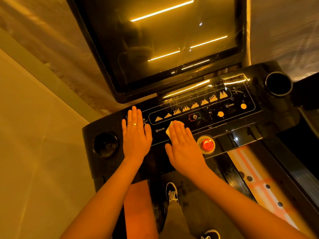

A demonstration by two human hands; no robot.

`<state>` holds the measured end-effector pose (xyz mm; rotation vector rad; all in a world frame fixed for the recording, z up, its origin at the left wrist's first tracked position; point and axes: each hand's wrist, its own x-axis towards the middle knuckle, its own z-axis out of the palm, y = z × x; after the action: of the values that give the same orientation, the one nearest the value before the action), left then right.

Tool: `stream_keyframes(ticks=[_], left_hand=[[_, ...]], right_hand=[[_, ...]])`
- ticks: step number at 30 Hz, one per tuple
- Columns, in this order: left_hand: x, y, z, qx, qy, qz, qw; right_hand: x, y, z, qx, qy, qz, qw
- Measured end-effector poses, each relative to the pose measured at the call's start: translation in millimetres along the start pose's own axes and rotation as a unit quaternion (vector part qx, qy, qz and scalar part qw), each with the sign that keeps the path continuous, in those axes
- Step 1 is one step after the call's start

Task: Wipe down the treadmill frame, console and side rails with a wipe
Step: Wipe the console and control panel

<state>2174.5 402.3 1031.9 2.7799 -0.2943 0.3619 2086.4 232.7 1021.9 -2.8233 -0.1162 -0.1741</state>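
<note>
The treadmill's glossy black console point(229, 118) fills the middle of the head view, with lit program icons, a power button and two round orange buttons. My left hand point(136, 135) lies flat on the console's left end, fingers straight, a ring on one finger. My right hand point(183, 144) presses flat on a pale wipe point(170, 129) on the console near the INCLINE label; only the wipe's upper-left edge shows past my fingers. The dark screen point(172, 45) rises above the console and reflects ceiling light strips.
A red emergency stop button point(207, 145) sits just right of my right hand. Cup holders sit at the console's left point(105, 144) and right point(278, 83) ends. Below are the belt, my shoes point(171, 193) and an orange-striped side rail point(259, 185). Pale floor lies to the left.
</note>
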Motion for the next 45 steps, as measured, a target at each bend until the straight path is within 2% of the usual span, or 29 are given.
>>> stream_keyframes(ticks=[3, 10, 21, 28, 35, 42, 45], left_hand=[[-0.6, -0.4, 0.6, 0.004, 0.000, -0.002, 1.000], [-0.3, -1.2, 1.0, 0.001, 0.004, -0.002, 1.000], [-0.7, -0.6, -0.9, 0.007, -0.006, 0.002, 1.000], [-0.8, -1.7, 1.0, 0.007, -0.002, 0.002, 1.000], [-1.0, -1.0, -0.5, 0.006, -0.003, 0.000, 1.000], [-1.0, -0.8, -0.8, -0.006, 0.002, 0.000, 1.000], [-1.0, 0.4, -1.8, 0.002, 0.000, 0.004, 1.000]], right_hand=[[19.1, -1.7, -2.9, 0.005, 0.002, 0.008, 1.000], [-43.3, 9.3, 5.8, 0.002, -0.017, -0.010, 1.000], [111.2, -6.6, -27.3, 0.002, 0.030, 0.026, 0.999], [33.1, -2.1, -10.0, 0.030, 0.011, 0.001, 0.999], [80.0, -7.0, -18.0, 0.015, 0.036, 0.034, 0.999], [-20.6, 9.5, -2.9, 0.030, 0.011, 0.016, 0.999], [-15.5, 6.3, -2.5, 0.024, 0.003, 0.030, 0.999]])
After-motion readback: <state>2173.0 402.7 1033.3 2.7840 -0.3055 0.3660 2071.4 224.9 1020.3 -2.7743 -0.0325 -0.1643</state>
